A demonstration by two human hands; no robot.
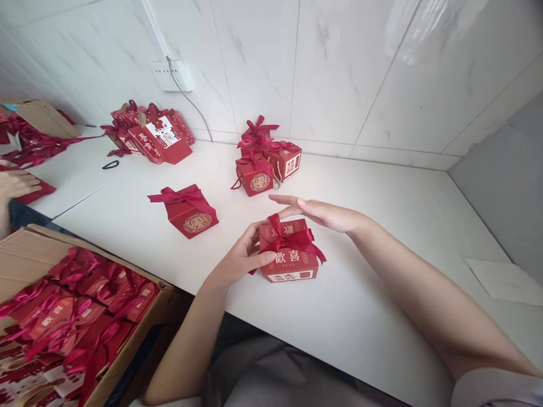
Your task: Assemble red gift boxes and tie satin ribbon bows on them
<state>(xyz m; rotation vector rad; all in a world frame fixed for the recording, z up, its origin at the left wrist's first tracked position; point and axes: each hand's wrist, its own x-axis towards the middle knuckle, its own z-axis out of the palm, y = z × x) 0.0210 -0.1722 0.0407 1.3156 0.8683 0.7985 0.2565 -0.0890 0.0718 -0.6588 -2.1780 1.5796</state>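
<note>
A red gift box (292, 265) tied with a dark red ribbon bow lies on the white table in front of me. My left hand (244, 257) grips its left side, thumb on the front face and fingers behind. Just behind the box's top edge is my right hand (318, 213), its fingers stretched out flat and holding nothing; whether it touches the box I cannot tell. Another ribboned red box (193, 212) sits to the left. Further back stands a cluster of several bowed boxes, with a gold-patterned one (254, 174) at the front.
A cardboard carton (139, 328) full of ribboned boxes stands at lower left. Flattened red boxes (148, 138) are heaped by the wall, near a black loop (111, 165). Another person's hand (17, 183) rests on red card at far left. White paper (504, 280) lies right.
</note>
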